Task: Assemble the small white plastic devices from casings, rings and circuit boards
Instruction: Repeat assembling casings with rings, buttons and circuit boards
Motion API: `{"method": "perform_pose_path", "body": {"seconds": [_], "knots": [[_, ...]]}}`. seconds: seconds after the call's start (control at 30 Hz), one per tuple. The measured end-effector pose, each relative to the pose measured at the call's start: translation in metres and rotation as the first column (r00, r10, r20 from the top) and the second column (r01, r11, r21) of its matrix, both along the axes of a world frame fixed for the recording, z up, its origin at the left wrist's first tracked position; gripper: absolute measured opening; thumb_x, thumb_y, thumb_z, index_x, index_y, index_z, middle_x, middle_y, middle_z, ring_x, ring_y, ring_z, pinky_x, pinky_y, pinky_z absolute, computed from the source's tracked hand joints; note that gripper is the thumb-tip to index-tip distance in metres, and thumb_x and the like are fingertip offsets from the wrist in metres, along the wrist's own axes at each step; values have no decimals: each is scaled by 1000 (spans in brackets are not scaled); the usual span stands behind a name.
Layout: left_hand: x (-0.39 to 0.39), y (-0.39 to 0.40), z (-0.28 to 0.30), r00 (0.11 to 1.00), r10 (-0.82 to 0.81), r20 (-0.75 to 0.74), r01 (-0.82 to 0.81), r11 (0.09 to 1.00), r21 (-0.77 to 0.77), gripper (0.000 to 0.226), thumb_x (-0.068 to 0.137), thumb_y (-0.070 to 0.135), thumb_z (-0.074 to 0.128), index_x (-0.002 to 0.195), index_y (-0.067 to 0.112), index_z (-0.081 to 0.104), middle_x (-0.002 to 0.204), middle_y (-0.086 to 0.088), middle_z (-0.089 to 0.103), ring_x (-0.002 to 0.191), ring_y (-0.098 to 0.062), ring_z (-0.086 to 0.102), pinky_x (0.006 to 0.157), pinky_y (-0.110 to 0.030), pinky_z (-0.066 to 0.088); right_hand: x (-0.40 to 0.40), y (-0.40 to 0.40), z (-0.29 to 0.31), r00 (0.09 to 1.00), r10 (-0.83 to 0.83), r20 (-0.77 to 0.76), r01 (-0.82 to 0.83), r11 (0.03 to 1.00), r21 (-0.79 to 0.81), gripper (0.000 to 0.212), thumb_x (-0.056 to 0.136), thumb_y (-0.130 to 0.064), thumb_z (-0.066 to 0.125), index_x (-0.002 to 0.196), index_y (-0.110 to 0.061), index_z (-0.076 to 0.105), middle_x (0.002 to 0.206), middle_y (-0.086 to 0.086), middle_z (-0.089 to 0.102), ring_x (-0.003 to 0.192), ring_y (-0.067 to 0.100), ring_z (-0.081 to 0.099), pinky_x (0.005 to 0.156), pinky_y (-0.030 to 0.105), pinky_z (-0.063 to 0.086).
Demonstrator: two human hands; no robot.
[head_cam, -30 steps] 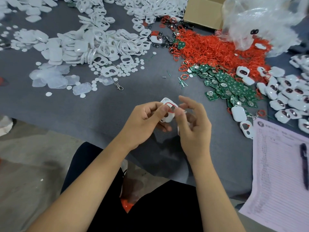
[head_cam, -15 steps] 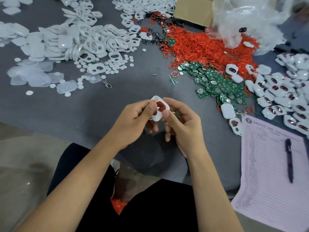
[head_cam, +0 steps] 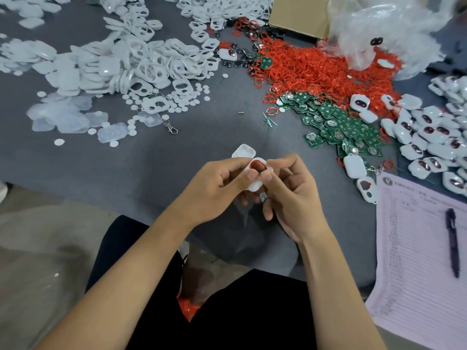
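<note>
At bench centre, just above the grey bench (head_cam: 106,168), left hand (head_cam: 214,185) and right hand (head_cam: 290,190) both pinch one white casing (head_cam: 255,184), thumbs pressed on its face, other fingers curled beneath. A red ring (head_cam: 257,164) sits in the casing's upper opening. A second white casing piece (head_cam: 243,150) shows just behind, at 12 o'clock. Red ring pile (head_cam: 316,69) and green circuit boards (head_cam: 346,127) lie at 1–2 o'clock; empty white casings (head_cam: 131,64) at 10–11 o'clock; finished units (head_cam: 434,137) at 3 o'clock; paper form (head_cam: 414,261) with pen (head_cam: 452,243) at 4 o'clock.
</note>
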State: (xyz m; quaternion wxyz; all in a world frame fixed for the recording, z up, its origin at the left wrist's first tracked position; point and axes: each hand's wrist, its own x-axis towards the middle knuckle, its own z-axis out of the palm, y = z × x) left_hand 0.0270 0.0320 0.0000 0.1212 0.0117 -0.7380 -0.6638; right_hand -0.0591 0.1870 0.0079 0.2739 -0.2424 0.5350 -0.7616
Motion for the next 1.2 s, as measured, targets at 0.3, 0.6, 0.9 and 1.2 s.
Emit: {"method": "perform_pose_path", "body": {"seconds": [0.3, 0.6, 0.9, 1.2], "knots": [[-1, -3, -3, 998, 33, 51, -25, 990, -142, 22, 109, 32, 52, 117, 18, 67, 80, -15, 63, 59, -7, 56, 61, -21, 48, 0, 1, -2, 997, 48, -61, -50, 998, -35, 7, 98, -15, 64, 99, -20, 59, 85, -5, 73, 63, 15, 71, 39, 22, 49], [2, 0, -2, 998, 61, 35, -56, 990, -127, 20, 108, 31, 55, 112, 14, 65, 85, 0, 69, 64, -13, 63, 60, -35, 53, 2, -3, -2, 995, -30, -91, 31, 999, 11, 9, 96, -14, 64, 99, -22, 65, 77, -8, 65, 57, 11, 68, 46, 26, 55], [-1, -1, 0, 997, 63, 34, -66, 993, 101, 11, 105, 23, 61, 104, 13, 67, 89, 2, 72, 72, -11, 66, 65, -24, 54, 2, -6, -4, 902, -403, -155, 405, 914, -24, 10, 97, -19, 62, 106, -19, 65, 76, 1, 65, 44, 14, 51, 38, 21, 40], [-3, -3, -1, 999, -3, 43, -3, 991, 136, 25, 107, 28, 54, 131, 23, 58, 107, -3, 79, 71, -14, 64, 61, -21, 49, -30, 49, -15, 546, -398, -737, 812, 466, 350, 16, 96, -22, 60, 105, -22, 74, 95, -4, 71, 91, 23, 64, 84, 39, 51]]}}
